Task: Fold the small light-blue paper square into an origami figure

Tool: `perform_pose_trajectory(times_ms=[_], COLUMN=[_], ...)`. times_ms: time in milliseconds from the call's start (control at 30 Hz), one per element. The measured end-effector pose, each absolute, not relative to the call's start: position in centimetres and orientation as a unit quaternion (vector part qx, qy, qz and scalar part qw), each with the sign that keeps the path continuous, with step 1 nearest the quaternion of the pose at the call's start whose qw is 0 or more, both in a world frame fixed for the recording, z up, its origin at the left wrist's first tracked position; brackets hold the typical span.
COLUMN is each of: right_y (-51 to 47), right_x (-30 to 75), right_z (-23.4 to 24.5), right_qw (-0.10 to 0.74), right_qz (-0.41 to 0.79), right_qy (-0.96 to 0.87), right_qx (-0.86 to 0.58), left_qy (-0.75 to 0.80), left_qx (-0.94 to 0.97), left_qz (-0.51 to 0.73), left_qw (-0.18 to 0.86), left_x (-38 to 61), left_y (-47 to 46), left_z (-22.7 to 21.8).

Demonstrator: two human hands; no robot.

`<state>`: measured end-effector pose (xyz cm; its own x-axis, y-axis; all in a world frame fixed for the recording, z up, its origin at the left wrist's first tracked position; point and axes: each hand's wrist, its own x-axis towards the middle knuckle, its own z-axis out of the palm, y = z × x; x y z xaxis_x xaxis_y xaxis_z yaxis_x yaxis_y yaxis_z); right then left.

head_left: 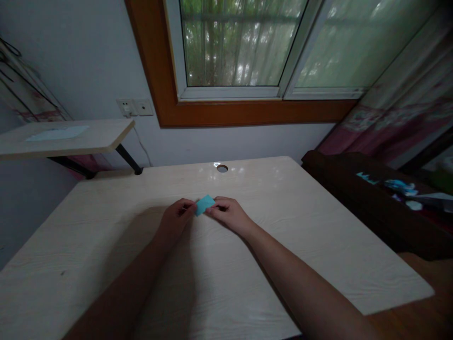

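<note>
A small light-blue piece of paper (205, 205), four-sided and tilted, is held between my two hands over the middle of the desk (300, 245). My left hand (178, 215) pinches its left corner between thumb and fingers. On the opposite side, my right hand (230, 213) grips the right edge with thumb and fingertips. Both hands are closed and close to the desktop; whether the paper touches the wood I cannot tell. The fingertips cover its edges, so any folds there are hidden.
A raised shelf (106, 137) on black legs stands at the back left, with a pale sheet (56, 133) on it. A round cable hole (222, 168) pierces the desk's far edge. Wall sockets (134, 107) and a window (240, 52) are behind. Dark furniture (339, 189) stands right.
</note>
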<state>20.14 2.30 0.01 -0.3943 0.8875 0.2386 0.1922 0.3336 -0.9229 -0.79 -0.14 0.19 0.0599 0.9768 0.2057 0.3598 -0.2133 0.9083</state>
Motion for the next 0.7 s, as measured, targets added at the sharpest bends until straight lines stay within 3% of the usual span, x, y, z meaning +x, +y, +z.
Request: perform_pose_trajectory(times_ms=[333,500,700], right_y=[2.15,2.1,1.9], right_x=[19.85,20.06,20.05], right_z=[0.12,0.37,0.53], right_qw=[0.474,0.444,0.418], right_qz=[0.461,0.399,0.417], right_qy=[-0.636,-0.699,-0.716], right_qx=[-0.398,-0.394,-0.374], left_qy=[0.542,0.519,0.51], left_qx=[0.65,0.69,0.716], left_qz=[0.422,0.403,0.384], left_qw=[0.326,0.306,0.283], left_x=[-0.58,-0.3,-0.24], left_y=[-0.18,-0.45,-0.51], left_z=[0.32,0.7,0.76])
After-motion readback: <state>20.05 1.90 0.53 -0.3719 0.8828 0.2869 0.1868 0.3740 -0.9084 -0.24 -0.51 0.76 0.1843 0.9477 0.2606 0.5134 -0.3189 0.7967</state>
